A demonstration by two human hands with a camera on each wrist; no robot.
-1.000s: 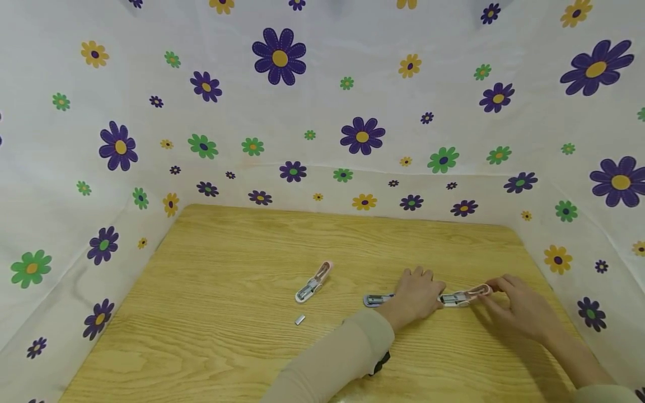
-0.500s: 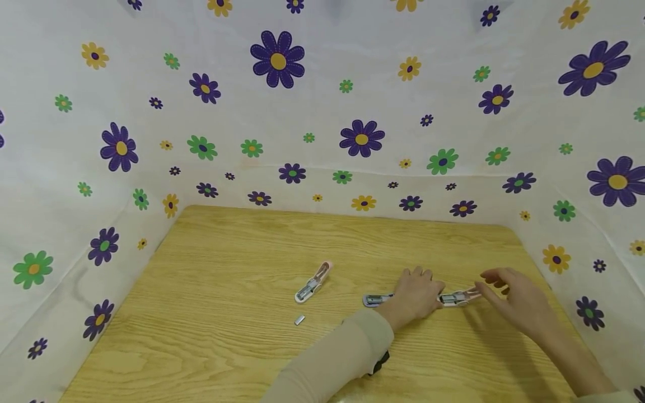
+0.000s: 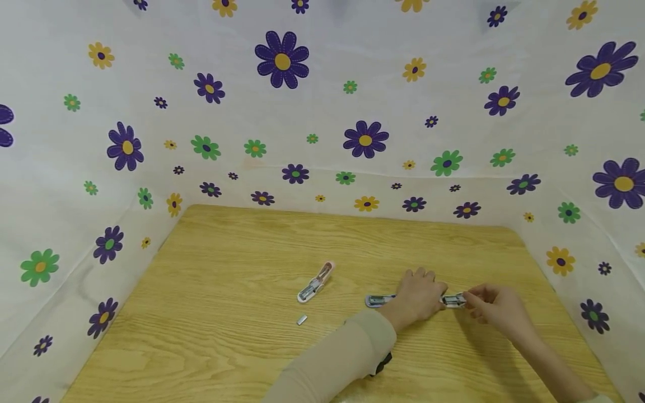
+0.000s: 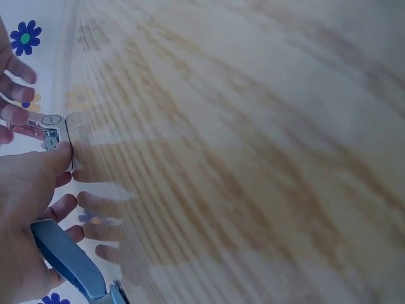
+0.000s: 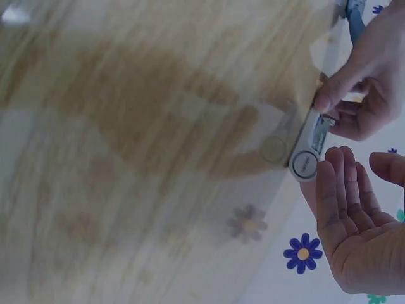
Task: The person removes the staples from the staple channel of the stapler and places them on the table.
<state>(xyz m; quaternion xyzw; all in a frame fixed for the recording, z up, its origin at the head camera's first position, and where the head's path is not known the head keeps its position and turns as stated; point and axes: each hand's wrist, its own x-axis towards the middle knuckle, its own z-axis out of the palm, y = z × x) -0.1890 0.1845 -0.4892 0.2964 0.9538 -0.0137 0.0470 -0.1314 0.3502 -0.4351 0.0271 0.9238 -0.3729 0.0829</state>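
My left hand (image 3: pixel 417 294) lies palm down on the table, pinching one end of a white and pink stapler (image 3: pixel 453 300) between thumb and fingers. A blue stapler (image 3: pixel 379 301) sits partly under that hand, its handle showing by the palm in the left wrist view. My right hand (image 3: pixel 499 310) hovers at the stapler's pink end and covers it in the head view. In the right wrist view its fingers (image 5: pixel 345 196) are mostly straight, with the thumb apart. The stapler's metal magazine is visible; whether the right fingertips touch it, I cannot tell.
Another pink and white stapler (image 3: pixel 316 282) lies spread out left of the hands. In front of it is a short silver strip of staples (image 3: pixel 302 320). Flower-patterned cloth (image 3: pixel 322 112) rises around the back and sides of the wooden table (image 3: pixel 201 336).
A second ago my right hand held the stapler's pink end; it let go, its fingers parted, and it moved left over that end. My left hand stayed put.
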